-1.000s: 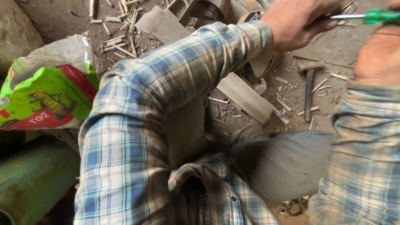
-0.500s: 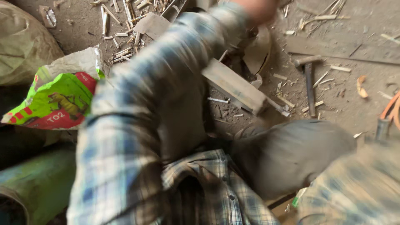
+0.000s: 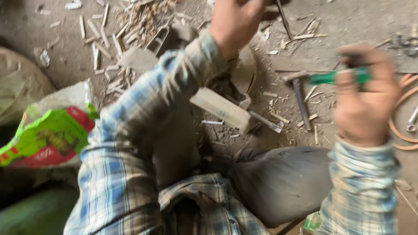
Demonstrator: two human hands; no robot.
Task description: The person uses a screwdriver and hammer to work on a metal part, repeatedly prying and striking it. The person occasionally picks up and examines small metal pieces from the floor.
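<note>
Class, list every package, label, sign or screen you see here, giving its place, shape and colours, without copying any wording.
Printed plastic bag: on the ground at far left, beside the person's left sleeve; crumpled, bright green and red with a whitish top.
Sack: behind it at the left edge; bulging, dull tan, no print visible.
No signs or screens in view.

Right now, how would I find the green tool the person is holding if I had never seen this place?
Start at the dusty ground littered with wood splinters, then find the right hand raised on the right side, above a checked sleeve. The green-handled tool pokes out sideways from its fist. It is the only bright green stick there; the hammer lying just beside it is dull grey.
</note>
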